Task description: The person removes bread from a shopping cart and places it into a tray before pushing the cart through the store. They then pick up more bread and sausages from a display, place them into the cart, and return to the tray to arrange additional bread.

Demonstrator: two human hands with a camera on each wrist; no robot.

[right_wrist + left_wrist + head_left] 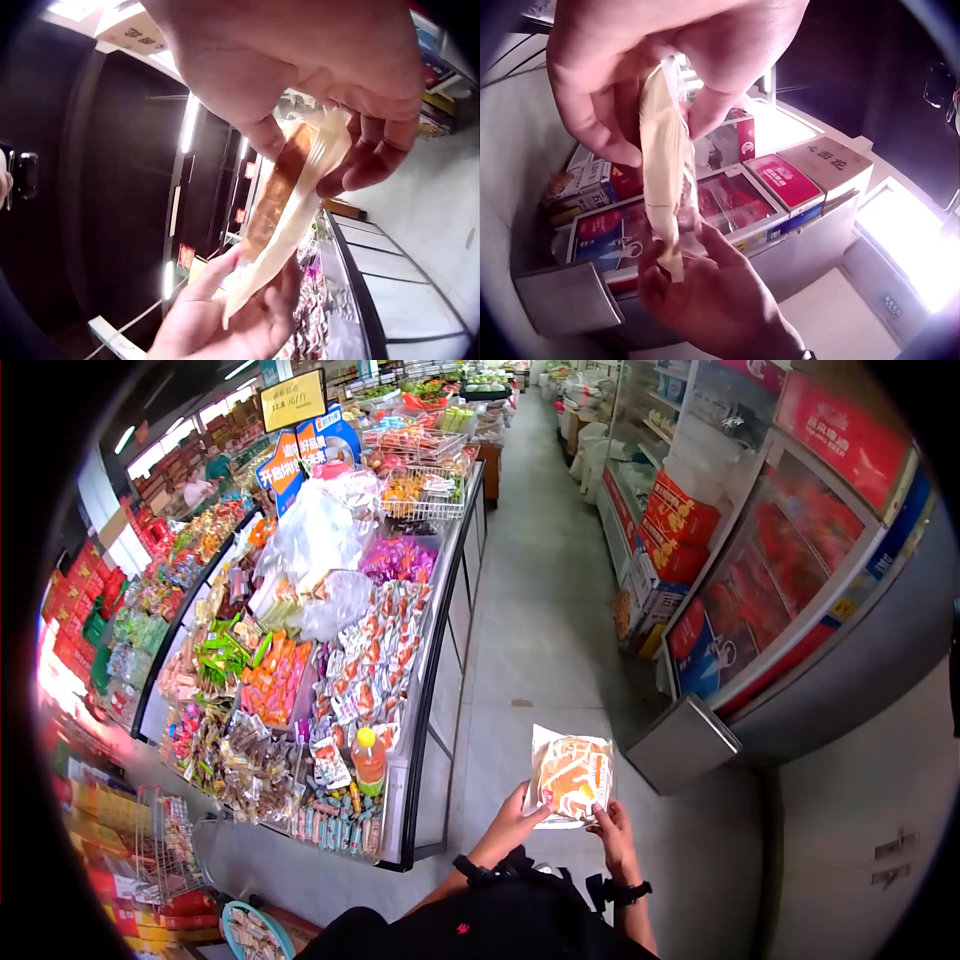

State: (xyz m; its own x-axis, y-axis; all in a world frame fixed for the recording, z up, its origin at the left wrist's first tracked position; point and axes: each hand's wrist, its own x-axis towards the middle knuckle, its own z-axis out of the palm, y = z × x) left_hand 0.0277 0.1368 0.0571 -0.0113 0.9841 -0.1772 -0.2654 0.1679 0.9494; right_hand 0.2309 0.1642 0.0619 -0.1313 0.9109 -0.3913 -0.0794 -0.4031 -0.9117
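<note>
A flat packet of orange-brown food in clear and cream wrapping (pixel 573 775) is held up in front of the body. My left hand (pixel 512 822) pinches its left lower edge, and my right hand (pixel 616 840) pinches the lower right corner. Seen edge-on in the left wrist view, the packet (pixel 662 157) hangs between the thumb and fingers of the left hand (pixel 667 60), with the right hand (pixel 712 300) on its far edge. The right wrist view shows the brown contents through the film (pixel 277 199), between the right hand (pixel 300 67) and the left hand (pixel 225 322).
On the left stands a display counter (pixel 425 710) heaped with wrapped snacks, plastic bags and a yellow-capped bottle (pixel 369 760). A grey aisle floor (pixel 520 610) runs ahead. Glass-door fridges (pixel 780 550) and a grey metal bin-like box (pixel 683 743) line the right.
</note>
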